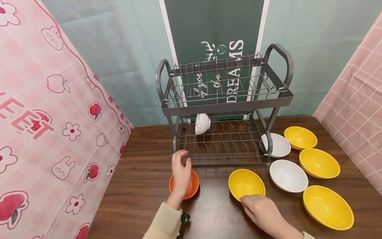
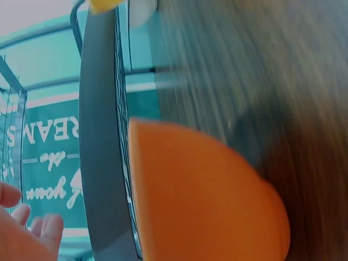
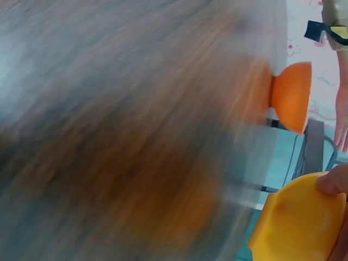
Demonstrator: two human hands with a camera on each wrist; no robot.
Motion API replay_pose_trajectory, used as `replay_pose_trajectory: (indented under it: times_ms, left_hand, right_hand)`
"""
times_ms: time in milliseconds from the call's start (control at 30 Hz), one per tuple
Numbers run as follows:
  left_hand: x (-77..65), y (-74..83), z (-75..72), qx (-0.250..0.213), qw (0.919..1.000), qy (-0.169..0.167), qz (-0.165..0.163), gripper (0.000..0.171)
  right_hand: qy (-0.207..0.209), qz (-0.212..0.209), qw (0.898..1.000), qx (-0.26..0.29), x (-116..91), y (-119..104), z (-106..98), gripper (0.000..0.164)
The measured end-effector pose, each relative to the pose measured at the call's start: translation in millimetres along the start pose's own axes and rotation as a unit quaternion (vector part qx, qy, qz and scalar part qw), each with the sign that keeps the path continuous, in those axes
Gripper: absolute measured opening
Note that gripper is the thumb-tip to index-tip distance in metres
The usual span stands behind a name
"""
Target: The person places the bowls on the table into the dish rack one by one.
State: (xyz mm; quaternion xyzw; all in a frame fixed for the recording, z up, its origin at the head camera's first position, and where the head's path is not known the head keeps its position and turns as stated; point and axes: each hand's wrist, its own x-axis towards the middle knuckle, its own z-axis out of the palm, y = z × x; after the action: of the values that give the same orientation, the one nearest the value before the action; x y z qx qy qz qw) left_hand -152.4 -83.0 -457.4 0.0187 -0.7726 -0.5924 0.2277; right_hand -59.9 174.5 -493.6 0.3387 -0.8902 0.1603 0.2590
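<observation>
My left hand (image 1: 181, 174) hovers over an orange bowl (image 1: 194, 184), its fingers loosely bent and holding nothing. That bowl stands upright on the table in front of the rack's left part, partly hidden by the hand. In the left wrist view the orange bowl (image 2: 206, 196) shows large, with the fingertips (image 2: 51, 228) apart from it. My right hand (image 1: 264, 212) pinches the near rim of a yellow bowl (image 1: 246, 182), which sits to the right of the orange one. The right wrist view shows the thumb pressed on the side of this yellow bowl (image 3: 299, 223).
A two-tier grey dish rack (image 1: 226, 108) stands behind the bowls. On its lower tier a small white bowl (image 1: 203, 124) is propped on its side at the left. To the right are two white bowls (image 1: 288, 176) and three yellow bowls (image 1: 328, 207) on the wooden table (image 1: 143, 172).
</observation>
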Motion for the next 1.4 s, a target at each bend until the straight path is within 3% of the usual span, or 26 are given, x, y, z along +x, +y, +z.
replay_pose_trajectory:
  times_ms: [167, 300, 400, 567, 633, 767, 1000, 1200, 1400]
  left_hand:
    - [-15.2, 8.5, 7.7, -0.019, 0.9979, -0.051, -0.035, 0.017]
    - [-26.8, 30.5, 9.9, -0.009, 0.9908, -0.107, -0.083, 0.014]
    - [-34.3, 35.9, 13.0, -0.004, 0.9814, -0.155, -0.114, 0.015]
    - [-42.5, 13.0, 24.6, -0.048, 0.9586, -0.225, -0.167, 0.027]
    - [-44.8, 14.8, 26.1, -0.073, 0.9482, -0.243, -0.191, 0.030]
    - [-48.4, 17.1, 27.7, -0.101, 0.9363, -0.254, -0.220, 0.032]
    - [-49.6, 17.2, 30.9, -0.130, 0.9282, -0.254, -0.239, 0.030]
    - [-47.4, 16.9, 31.5, -0.137, 0.9286, -0.251, -0.237, 0.029]
    - [-44.2, 17.7, 31.2, -0.132, 0.9357, -0.231, -0.232, 0.027]
  right_hand:
    - [0.018, -0.012, 1.000, 0.005, 5.3, -6.4, -2.1, 0.044]
    - [0.035, -0.022, 0.999, 0.006, 10.5, -10.0, -3.1, 0.047]
    - [0.048, -0.031, 0.998, 0.009, 15.2, -12.0, -4.1, 0.047]
    - [0.057, -0.044, 0.997, 0.011, 23.5, -14.6, -5.2, 0.046]
    - [0.055, -0.046, 0.997, 0.014, 26.3, -15.4, -5.0, 0.046]
    - [0.055, -0.051, 0.997, 0.014, 29.5, -16.0, -2.8, 0.045]
    - [0.053, -0.057, 0.997, 0.016, 33.7, -16.3, -1.2, 0.042]
    - [0.059, -0.069, 0.996, 0.019, 37.6, -15.5, -0.2, 0.040]
    - [0.077, -0.078, 0.994, 0.005, 42.5, -13.2, 0.9, 0.048]
